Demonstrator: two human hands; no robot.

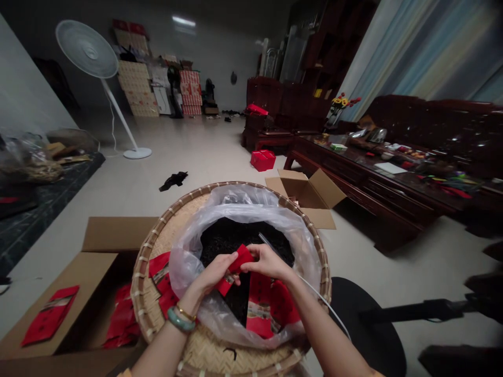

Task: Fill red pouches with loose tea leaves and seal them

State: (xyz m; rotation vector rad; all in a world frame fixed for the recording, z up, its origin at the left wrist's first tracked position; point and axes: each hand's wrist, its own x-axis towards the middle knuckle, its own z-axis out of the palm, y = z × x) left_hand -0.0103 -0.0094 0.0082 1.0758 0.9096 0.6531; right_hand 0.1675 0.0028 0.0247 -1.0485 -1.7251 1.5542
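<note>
Both hands hold a small red packet [242, 256] above an open clear plastic bag [183, 243]. My left hand [220, 269] is closed around its lower left part, while the fingers of my right hand [268, 261] pinch the upper right end. Dark loose material [223, 241], resembling tea leaves, fills the bag. On top of it, below my right hand, lie more red packets [259, 303] with a printed picture band. A thin shiny tool [267, 241] pokes out behind my right hand. The bag sits on a round woven bamboo tray [208, 353].
Red packets [159, 272] lie at the tray's left. An open carton [98, 235] at left holds more, with one packet [51, 314] on its flap. Another open carton [310, 193] stands beyond the tray. A black round base [365, 324] is at right, a fan [137, 153] farther off.
</note>
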